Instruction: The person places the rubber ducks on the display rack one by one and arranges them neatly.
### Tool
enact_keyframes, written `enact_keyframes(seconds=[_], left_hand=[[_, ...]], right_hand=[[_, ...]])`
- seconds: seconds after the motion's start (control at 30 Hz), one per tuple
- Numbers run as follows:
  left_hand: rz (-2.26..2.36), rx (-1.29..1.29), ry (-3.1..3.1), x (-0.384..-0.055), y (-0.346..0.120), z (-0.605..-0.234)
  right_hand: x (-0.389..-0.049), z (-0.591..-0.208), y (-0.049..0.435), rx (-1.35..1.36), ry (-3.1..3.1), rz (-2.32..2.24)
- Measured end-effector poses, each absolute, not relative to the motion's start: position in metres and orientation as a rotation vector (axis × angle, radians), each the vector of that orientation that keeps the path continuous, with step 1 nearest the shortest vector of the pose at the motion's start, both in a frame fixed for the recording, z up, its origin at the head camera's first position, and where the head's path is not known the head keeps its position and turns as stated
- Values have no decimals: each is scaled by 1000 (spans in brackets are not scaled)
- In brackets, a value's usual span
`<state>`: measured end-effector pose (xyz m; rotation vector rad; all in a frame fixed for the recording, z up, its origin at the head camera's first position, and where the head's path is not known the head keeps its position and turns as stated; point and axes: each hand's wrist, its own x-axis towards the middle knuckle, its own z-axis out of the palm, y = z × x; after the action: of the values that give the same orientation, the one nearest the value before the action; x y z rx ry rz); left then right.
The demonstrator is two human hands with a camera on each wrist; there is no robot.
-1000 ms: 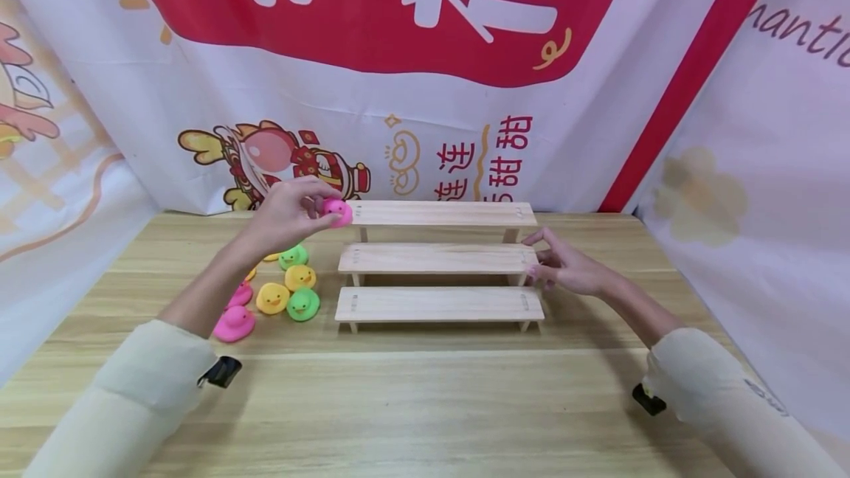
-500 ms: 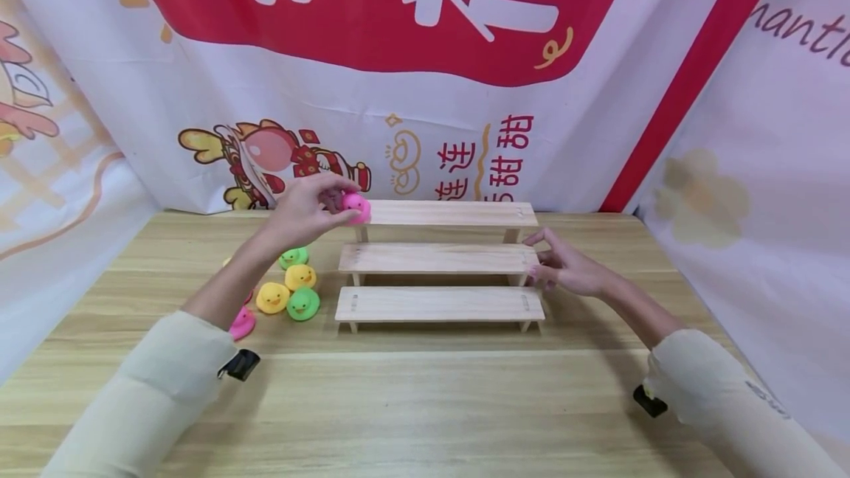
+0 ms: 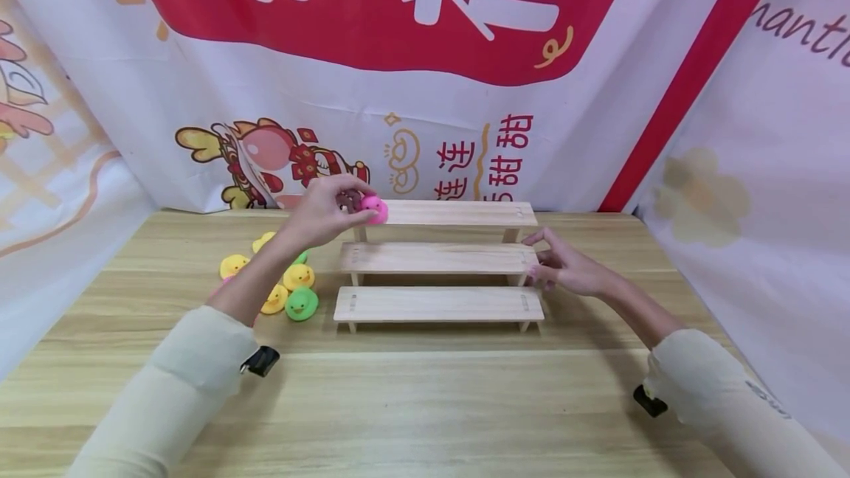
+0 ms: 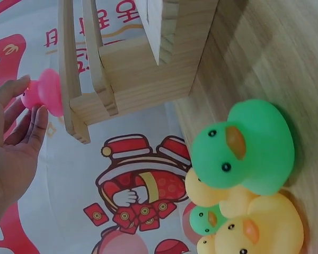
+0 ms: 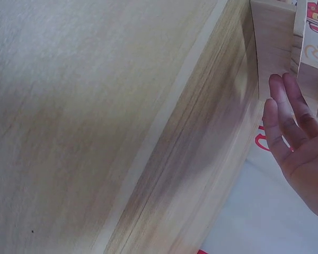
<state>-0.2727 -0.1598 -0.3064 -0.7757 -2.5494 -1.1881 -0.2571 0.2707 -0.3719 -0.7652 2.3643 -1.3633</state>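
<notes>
My left hand (image 3: 327, 209) pinches a pink rubber duck (image 3: 375, 209) between thumb and fingers at the left end of the top tier of a three-tier wooden stand (image 3: 438, 304). In the left wrist view, the duck (image 4: 46, 92) is upright relative to the stand, its base at the top board's surface; whether it bears its weight there I cannot tell. My right hand (image 3: 569, 265) is at the stand's right end, fingertips against its side by the middle tier. Its fingers (image 5: 287, 124) look fairly straight in the right wrist view.
Left of the stand lie several rubber ducks: a green duck (image 3: 302, 304), a yellow duck (image 3: 299, 276) and others, some hidden behind my left forearm. A printed cloth (image 3: 584, 139) hangs behind the wooden table (image 3: 425, 404).
My left hand has moved right with the pink duck, from just off the top tier's left end to over that end. My right hand has stayed put.
</notes>
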Motion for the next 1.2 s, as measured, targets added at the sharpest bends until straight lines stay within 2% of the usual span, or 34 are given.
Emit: enact_keyframes(seconds=[0.53,0.87,1.2], left_hand=[[-1276,-859,-2427,-287,-124,-308],[-1323,-879,-2447,-286,-95,-310],[-1297,-929,-2450,-286,-85,-313]], right_hand=[[-257,-371,269,-772,2357,-1364],[-257,-371,270,-775,2359,-1359],[-259,-371,270,-787,2361,-1347]])
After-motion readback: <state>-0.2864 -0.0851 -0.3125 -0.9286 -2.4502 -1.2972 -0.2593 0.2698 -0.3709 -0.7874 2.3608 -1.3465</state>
